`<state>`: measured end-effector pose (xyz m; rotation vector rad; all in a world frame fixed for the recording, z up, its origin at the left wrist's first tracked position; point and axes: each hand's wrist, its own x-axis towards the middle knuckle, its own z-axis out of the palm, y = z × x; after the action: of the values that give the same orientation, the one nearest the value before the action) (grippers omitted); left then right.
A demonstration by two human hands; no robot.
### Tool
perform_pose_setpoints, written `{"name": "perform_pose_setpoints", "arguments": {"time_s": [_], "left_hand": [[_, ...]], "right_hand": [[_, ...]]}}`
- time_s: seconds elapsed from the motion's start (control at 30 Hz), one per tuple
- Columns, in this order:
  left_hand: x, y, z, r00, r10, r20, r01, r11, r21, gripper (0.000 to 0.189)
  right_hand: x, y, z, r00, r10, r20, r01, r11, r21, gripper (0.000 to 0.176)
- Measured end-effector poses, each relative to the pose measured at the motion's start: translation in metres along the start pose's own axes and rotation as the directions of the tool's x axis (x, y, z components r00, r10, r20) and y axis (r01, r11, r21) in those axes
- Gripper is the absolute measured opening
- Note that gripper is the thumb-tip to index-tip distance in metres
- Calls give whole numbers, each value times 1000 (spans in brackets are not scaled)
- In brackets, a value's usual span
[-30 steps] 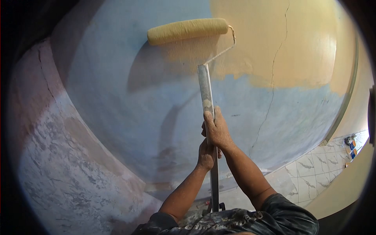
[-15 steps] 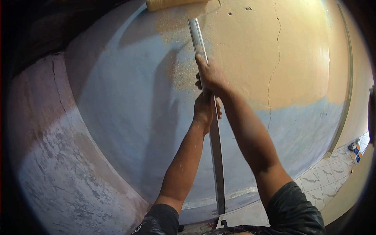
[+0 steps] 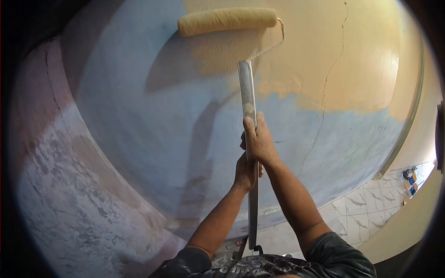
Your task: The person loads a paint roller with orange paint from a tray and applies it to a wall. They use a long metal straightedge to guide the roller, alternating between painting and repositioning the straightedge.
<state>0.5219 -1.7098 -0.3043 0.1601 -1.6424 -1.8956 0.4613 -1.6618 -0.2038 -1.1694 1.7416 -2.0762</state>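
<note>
A paint roller [image 3: 227, 21] with a wide tan sleeve rests against or just off the wall at the upper middle, joined by a bent wire frame to a long metal pole [image 3: 247, 83]. Higher on the pole, my right hand [image 3: 261, 141] is wrapped round it. Directly below, my left hand [image 3: 245, 173] grips the same pole, close against the right one. Behind the roller the wall has yellow-orange paint [image 3: 301, 46] on the upper right and bare blue-grey surface [image 3: 139, 116] at the left and below.
A thin crack [image 3: 324, 88] runs down the wall. The patchy side wall [image 3: 83, 199] stands at the left. Beyond the wall's right end, small containers [image 3: 413, 184] sit on the marble-patterned tile floor [image 3: 366, 208].
The roller and pole have come down in view, along with both hands, so the whole roller sleeve now shows. The view has shifted slightly. Both hands keep their hold on the pole.
</note>
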Motion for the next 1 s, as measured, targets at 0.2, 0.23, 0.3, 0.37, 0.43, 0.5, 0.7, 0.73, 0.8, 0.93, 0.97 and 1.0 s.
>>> {"name": "perform_pose_setpoints", "arguments": {"time_s": [0.2, 0.23, 0.3, 0.37, 0.43, 0.5, 0.7, 0.73, 0.8, 0.93, 0.97, 1.0], "left_hand": [[-60, -76, -44, 991, -110, -74, 98, 985, -144, 49], [-70, -89, -52, 994, -94, -59, 84, 983, -162, 48], [-92, -103, -62, 997, -58, -54, 50, 990, -131, 46], [-108, -118, -72, 985, -161, -60, 155, 984, -87, 52], [-129, -127, -83, 986, -160, -46, 161, 987, 11, 54], [-155, -136, -81, 971, -211, -116, 211, 977, -12, 55], [-212, -185, -77, 962, -222, -157, 211, 974, -87, 56], [-220, -185, -74, 946, -263, -189, 251, 964, -88, 57], [-237, -194, -70, 907, -349, -237, 340, 937, -78, 60], [-271, -214, -64, 911, -309, -274, 291, 951, -104, 58], [-279, -213, -63, 913, -291, -285, 267, 956, -122, 57], [-287, -214, -61, 913, -276, -301, 244, 960, -141, 57]], "right_hand": [[-60, 83, 27, 991, 121, 50, -122, 992, 34, 48], [-69, 94, 31, 995, 90, 38, -92, 995, 32, 46], [-86, 113, 37, 988, 126, 94, -127, 992, -3, 45], [-101, 126, 42, 992, 91, 83, -98, 991, 90, 43], [-119, 143, 48, 983, 116, 141, -127, 989, 70, 45], [-140, 156, 50, 978, 122, 170, -134, 989, 61, 49], [-192, 199, 38, 929, 206, 306, -222, 975, 18, 44], [-200, 206, 35, 904, 265, 336, -288, 957, 20, 38], [-213, 212, 31, 855, 351, 382, -387, 922, 17, 32], [-242, 231, 26, 793, 408, 453, -452, 892, -14, 38], [-246, 233, 24, 794, 413, 447, -456, 890, -13, 38], [-252, 236, 23, 765, 412, 494, -465, 885, -19, 37]]}}
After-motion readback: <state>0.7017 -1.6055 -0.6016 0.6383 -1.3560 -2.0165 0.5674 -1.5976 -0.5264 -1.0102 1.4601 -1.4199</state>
